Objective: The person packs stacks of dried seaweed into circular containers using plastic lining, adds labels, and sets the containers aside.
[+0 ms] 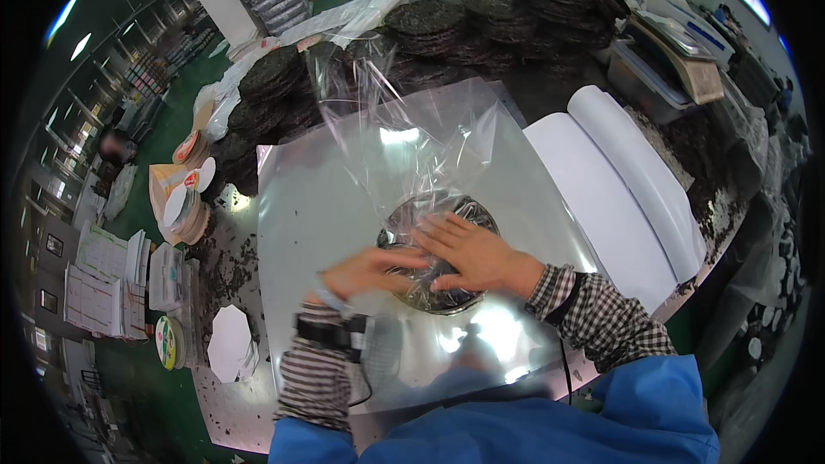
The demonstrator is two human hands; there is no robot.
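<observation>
A round dark stack of what look like dried seaweed sheets (445, 299) lies under clear plastic film on a shiny metal-like sheet (322, 206). My right hand (480, 254) rests flat on the film over the stack, fingers pointing up and left. Slightly blurred, my left hand (374, 270) touches or hovers at the stack's left side, its fingertips near my right hand. The loose clear film (419, 135) rises from the stack toward the back of the table. Neither hand plainly grips anything.
Piles of dark round sheets (425, 19) line the back. A white paper roll (631, 180) lies at right, near a plastic bin (648, 80). Round labels (187, 206) and white cut paper (229, 345) stand at left. Dark crumbs are scattered about the table.
</observation>
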